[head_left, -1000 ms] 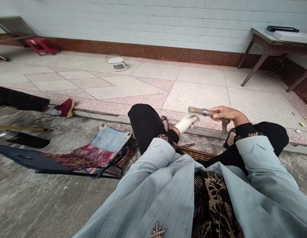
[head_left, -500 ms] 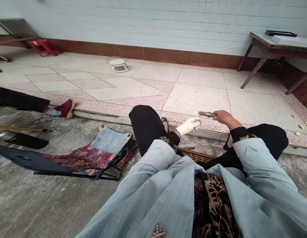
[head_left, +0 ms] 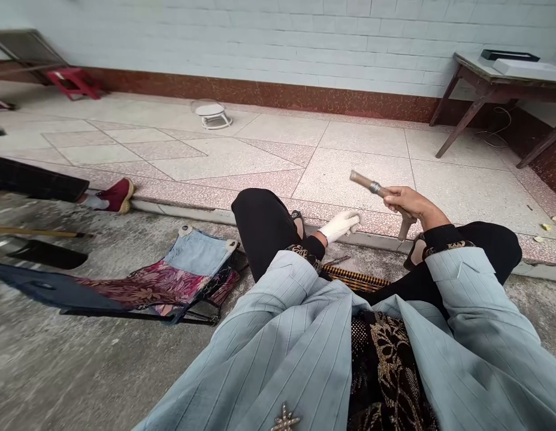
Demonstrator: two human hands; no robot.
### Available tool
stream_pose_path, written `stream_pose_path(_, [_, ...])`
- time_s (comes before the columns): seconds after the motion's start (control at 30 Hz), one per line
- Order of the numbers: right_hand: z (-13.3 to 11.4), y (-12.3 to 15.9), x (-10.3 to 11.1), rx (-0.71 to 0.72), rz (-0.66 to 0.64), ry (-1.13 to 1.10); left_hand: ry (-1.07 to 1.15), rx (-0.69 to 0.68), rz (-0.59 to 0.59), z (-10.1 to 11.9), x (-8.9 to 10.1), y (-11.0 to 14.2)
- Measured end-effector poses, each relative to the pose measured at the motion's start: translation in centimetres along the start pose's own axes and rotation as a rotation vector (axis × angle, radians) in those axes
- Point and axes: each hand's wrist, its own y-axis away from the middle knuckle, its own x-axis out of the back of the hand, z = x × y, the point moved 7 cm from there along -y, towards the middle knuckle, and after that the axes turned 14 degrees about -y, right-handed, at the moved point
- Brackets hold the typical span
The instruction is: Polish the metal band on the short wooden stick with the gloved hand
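My right hand (head_left: 406,203) is bare and wrapped round a brown wooden stick (head_left: 362,179) bound with wire. One end points up and left over the step; a lower wooden end (head_left: 406,229) shows beneath my palm. My left hand (head_left: 341,225), in a white knitted glove, is closed beside the step's edge. Whatever its fingers may hold is too small to make out. Below the glove a thin, dark piece (head_left: 338,260) lies near a yellow-and-black woven surface (head_left: 356,279) between my legs.
On my left stands a low folding chair (head_left: 147,284) with patterned fabric. Another person's leg and red shoe (head_left: 116,195) rest by the step, near a long-handled shovel (head_left: 53,254). A white stool (head_left: 210,112), a red stool (head_left: 73,81) and a wooden table (head_left: 489,78) stand farther back.
My right hand has turned the stick, so its wire-bound end now tilts upward and its lower end shows. My gloved left hand has barely moved.
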Motion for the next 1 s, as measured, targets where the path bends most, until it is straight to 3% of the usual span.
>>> stream_pose_path(0.07, [0.8,-0.5,1.9,-0.043,0.206,0.143,-0.033,-0.030,-0.043,0.6,-0.4,0.3])
stream_pose_path(0.13, [1.5,-0.7,2.8,-0.126,0.306,0.454,-0.077,-0.079,-0.045,1.3,-0.4,0.7])
stream_pose_path(0.2, [2.0,-0.8,2.7,-0.184,0.304,0.721,-0.120,-0.139,-0.058,2.0,-0.4,0.9])
stream_pose_path(0.27, [2.6,-0.9,1.9,-0.223,0.239,0.823,-0.154,-0.161,-0.064,2.2,-0.2,0.9])
stream_pose_path(0.37, [3.6,-0.7,0.4,-0.291,0.068,0.824,-0.151,-0.110,-0.003,1.6,0.8,0.5])
stream_pose_path(0.47, [4.4,0.5,-2.5,-0.362,-0.331,0.652,-0.066,-0.050,0.084,0.8,1.9,0.0])
stream_pose_path(0.53, [3.8,2.0,-4.4,-0.368,-0.604,0.452,-0.003,-0.022,0.069,0.4,1.8,-0.2])
stream_pose_path(0.57, [3.2,2.5,-4.9,-0.348,-0.664,0.360,0.020,-0.009,0.046,0.4,1.5,-0.2])
stream_pose_path(0.63, [1.7,2.3,-4.5,-0.265,-0.574,0.223,0.048,0.007,0.009,0.5,1.0,-0.1])
stream_pose_path(0.73, [0.1,0.8,-1.7,-0.092,-0.163,0.040,0.022,0.000,-0.034,1.1,0.3,0.3])
stream_pose_path(0.83, [0.2,0.0,1.2,-0.027,0.180,-0.080,-0.027,-0.034,-0.103,1.7,-0.3,0.8])
stream_pose_path(0.93, [1.0,-0.4,2.5,-0.052,0.311,-0.029,-0.053,-0.089,-0.151,2.1,-0.7,1.0])
stream_pose_path(1.0, [1.4,-0.5,2.7,-0.092,0.331,0.224,-0.053,-0.117,-0.162,2.2,-0.8,1.0])
